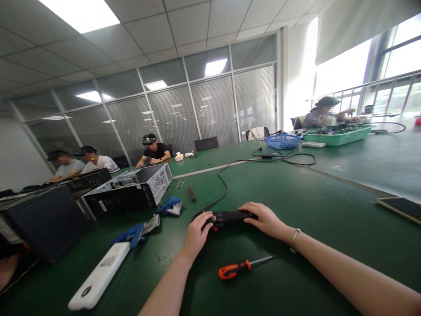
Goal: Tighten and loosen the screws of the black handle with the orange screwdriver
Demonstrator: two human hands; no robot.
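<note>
A black, elongated device (228, 218) with a small red-orange spot lies crosswise before me on the green table (296, 272). My left hand (198, 228) is closed round its left end, beside a black cable (223, 180) that leads off across the table. Around the right end, the fingers and thumb of my right hand (265, 220) are wrapped. Whether the device rests on the table or is held just above it, I cannot tell. Nearer to me lies an orange and black screwdriver (235, 268), its shaft pointing right.
To the left are an open computer case (128, 199), blue-grey gloves (136, 231) and a long white device (101, 274). A blue basket (283, 141) and a green tray (342, 138) stand at the far right. A phone (401, 207) lies right. Several people sit around the table.
</note>
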